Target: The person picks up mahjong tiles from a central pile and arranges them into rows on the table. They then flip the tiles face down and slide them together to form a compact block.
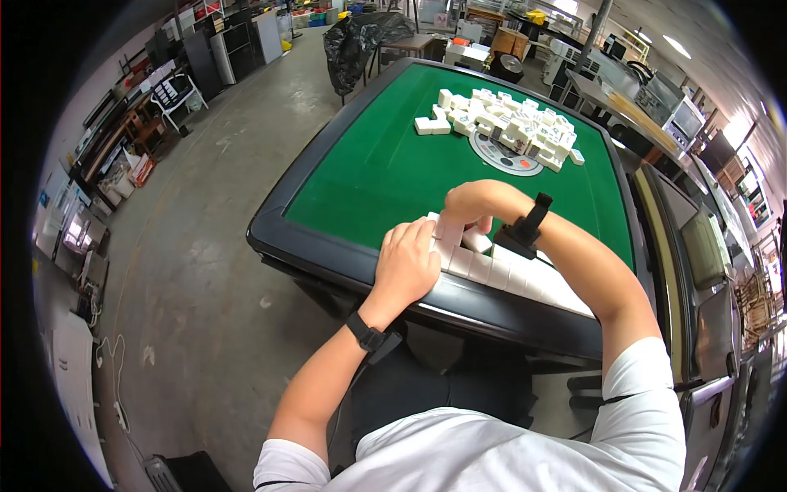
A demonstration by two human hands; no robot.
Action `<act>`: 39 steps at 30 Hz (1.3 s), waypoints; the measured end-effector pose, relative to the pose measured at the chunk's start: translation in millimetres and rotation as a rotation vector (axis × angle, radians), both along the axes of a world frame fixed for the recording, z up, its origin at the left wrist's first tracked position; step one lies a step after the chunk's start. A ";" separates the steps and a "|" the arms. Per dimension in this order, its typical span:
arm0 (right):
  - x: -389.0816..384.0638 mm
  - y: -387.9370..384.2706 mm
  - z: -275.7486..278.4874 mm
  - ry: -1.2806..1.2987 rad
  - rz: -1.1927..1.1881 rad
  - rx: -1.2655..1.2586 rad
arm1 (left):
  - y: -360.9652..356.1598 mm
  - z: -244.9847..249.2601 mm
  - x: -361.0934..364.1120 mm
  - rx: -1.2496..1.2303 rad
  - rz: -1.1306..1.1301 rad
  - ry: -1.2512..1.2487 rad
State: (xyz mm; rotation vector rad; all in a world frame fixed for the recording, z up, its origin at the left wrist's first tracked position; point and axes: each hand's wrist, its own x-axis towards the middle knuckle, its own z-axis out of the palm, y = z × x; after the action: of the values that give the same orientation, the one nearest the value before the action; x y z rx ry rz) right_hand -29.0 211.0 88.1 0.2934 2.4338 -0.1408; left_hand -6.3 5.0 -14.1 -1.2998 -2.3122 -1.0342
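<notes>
While left hand [407, 259], half unfurled, touches tiles [461, 261], right hand [473, 201] curls, grip hidden.

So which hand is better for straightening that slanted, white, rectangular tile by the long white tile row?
Probably the right hand: it is right beside the slanted tile. The left hand is at the left end of the tile row, farther from it.

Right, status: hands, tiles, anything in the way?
Left hand at left end of white tile row; right hand close by, grip hidden. Right forearm covers part of row. Tile heap farther back, apart.
</notes>
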 end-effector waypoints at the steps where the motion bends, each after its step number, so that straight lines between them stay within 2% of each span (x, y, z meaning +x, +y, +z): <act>1: 1.6 7.4 -1.5 0.006 -0.046 -0.038 | -0.1 0.8 0.0 0.001 -0.002 0.000; 2: 4.7 15.5 -3.2 0.004 -0.046 -0.036 | -0.1 1.1 0.4 -0.001 -0.004 0.025; 4: 16.2 24.2 4.3 -0.012 0.270 0.050 | -0.8 0.9 2.2 0.002 0.000 0.044; 5: 31.0 27.0 6.7 0.112 0.361 0.084 | -0.5 0.5 3.3 -0.018 -0.008 0.070; 8: 55.1 33.6 8.4 0.161 0.266 0.126 | -1.5 4.5 6.8 -0.053 -0.051 0.083; 9: 61.4 34.3 7.7 0.251 0.266 0.074 | -2.4 6.8 7.7 -0.076 -0.096 0.075; 13: 74.3 41.5 3.0 0.258 0.250 0.080 | -4.6 8.4 1.7 -0.068 -0.185 0.043; 15: 75.8 46.3 -13.1 0.781 0.303 -0.241 | -4.0 5.1 1.5 -0.056 -0.180 0.063; 16: 76.7 43.5 -12.1 0.778 0.311 -0.237 | -3.8 4.6 1.5 -0.051 -0.182 0.091; 18: 72.7 33.0 -6.9 0.595 0.166 -0.486 | -3.6 5.8 2.6 -0.047 -0.175 0.088; 19: 69.1 29.0 -7.1 0.528 0.235 -0.409 | -3.6 6.8 2.8 -0.049 -0.173 0.083; 23: 72.9 20.4 -3.5 0.522 0.307 -0.285 | -5.3 5.4 4.3 -0.034 -0.161 0.083; 27: 68.4 12.5 6.6 0.482 0.225 -0.277 | -4.3 3.4 5.0 -0.008 -0.162 0.102; 30: 39.7 26.3 4.6 0.410 0.185 -0.304 | -3.7 1.9 5.3 -0.003 -0.144 0.074; 32: 2.4 55.3 -19.9 0.540 0.349 -0.239 | -1.3 1.8 5.4 -0.002 -0.085 0.046; 33: -12.7 47.4 -12.6 0.609 0.249 -0.176 | -1.3 1.4 5.8 -0.020 -0.063 0.034; 34: -38.6 64.5 -26.2 0.750 0.312 -0.137 | -0.9 0.4 5.5 -0.023 -0.056 0.031; 39: -141.1 109.1 -53.8 0.943 0.272 0.010 | -2.2 1.4 5.0 0.012 0.008 0.012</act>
State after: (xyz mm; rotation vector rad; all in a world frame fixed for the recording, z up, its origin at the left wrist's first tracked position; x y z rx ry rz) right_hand -170.1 320.1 34.2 -0.1555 3.3731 -0.1708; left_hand -1.3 2.8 -12.6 -1.2876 -2.2971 -1.0333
